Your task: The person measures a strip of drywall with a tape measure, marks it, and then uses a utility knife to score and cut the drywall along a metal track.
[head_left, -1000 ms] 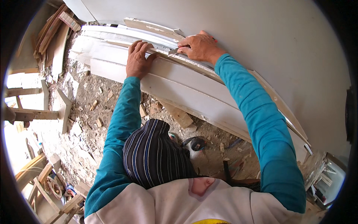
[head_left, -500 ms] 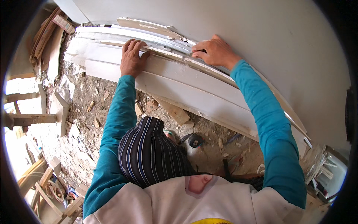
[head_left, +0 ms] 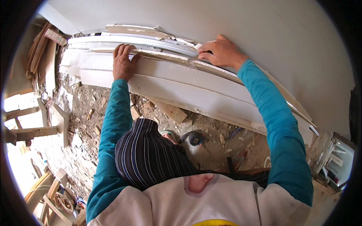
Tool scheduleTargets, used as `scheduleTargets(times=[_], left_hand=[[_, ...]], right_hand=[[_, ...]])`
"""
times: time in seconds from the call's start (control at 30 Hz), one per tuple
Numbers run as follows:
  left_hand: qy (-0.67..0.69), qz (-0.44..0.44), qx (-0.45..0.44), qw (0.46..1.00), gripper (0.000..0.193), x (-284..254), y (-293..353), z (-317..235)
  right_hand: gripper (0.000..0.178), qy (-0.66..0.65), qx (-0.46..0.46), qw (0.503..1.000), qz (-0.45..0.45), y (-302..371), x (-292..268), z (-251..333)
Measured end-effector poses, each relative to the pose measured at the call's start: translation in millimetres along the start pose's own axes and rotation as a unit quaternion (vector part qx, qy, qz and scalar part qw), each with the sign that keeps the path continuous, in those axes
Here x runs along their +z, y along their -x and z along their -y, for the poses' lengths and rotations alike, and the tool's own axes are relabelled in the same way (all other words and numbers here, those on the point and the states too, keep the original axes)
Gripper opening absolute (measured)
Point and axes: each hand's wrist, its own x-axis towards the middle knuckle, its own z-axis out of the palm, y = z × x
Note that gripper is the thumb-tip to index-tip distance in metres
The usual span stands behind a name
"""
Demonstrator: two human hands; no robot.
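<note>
Long white plasterboard strips (head_left: 181,90) stand on edge in a leaning row along the foot of a pale wall. My left hand (head_left: 123,64) hooks its fingers over the top edge of one strip, with the thumb on the near side. Farther right, my right hand (head_left: 220,52) has its fingers bent inward at the strips' broken upper edges. What lies between its fingertips is hidden. Behind the gripped strip runs a perforated metal profile (head_left: 177,48), and a jagged-edged plasterboard piece (head_left: 132,29) leans against the wall.
Rubble and wood scraps (head_left: 169,110) cover the floor before the strips. A tape measure (head_left: 196,138) lies near my legs. Wooden trestle pieces (head_left: 37,132) are at the left, stacked boards (head_left: 37,52) at far left. A clear container (head_left: 341,160) stands at right.
The view has turned a little. My left hand keeps its place on the strip; my right hand has shifted slightly right. The break in the strips' top edge between my hands looks narrower.
</note>
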Motion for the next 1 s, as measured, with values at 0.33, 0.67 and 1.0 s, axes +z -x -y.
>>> scheduleTargets(times=[0.33, 0.67, 1.0], left_hand=[[-0.001, -0.015, 0.015, 1.0, 0.041, 2, 0, 4], [-0.019, -0.01, 0.024, 0.999, 0.042, 4, -1, 7], [-0.023, -0.007, 0.031, 0.999, 0.039, 7, -1, 10]], right_hand=[[0.031, -0.041, -0.066, 0.993, -0.085, -37, 20, 11], [0.034, -0.041, 0.023, 0.998, -0.032, 49, 13, -43], [0.03, 0.035, 0.03, 0.997, 0.062, 119, -6, -86]])
